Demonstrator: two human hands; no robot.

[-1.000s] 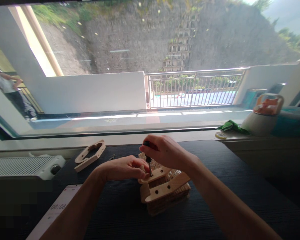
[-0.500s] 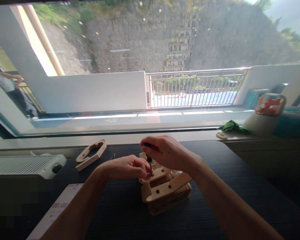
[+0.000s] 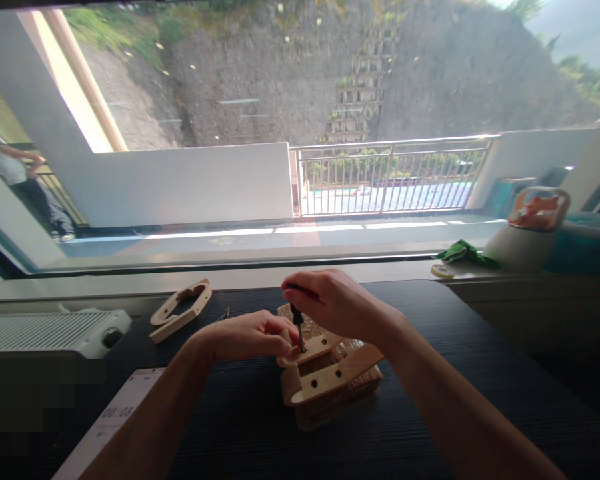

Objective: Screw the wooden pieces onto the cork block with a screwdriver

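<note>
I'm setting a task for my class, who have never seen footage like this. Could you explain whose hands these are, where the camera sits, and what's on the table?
There is no machine: these are one person's bare hands, seen by a camera worn on the head, looking forward and down. The right hand holds a screwdriver, its tip at a hole in a wooden assembly. The left hand's fingers are at the wood beside the shaft; whether they grip is hard to tell. Crinkled wrapping lies beneath. Also on the dark table are a separate wooden frame and a phone, partly behind the left forearm.
</note>
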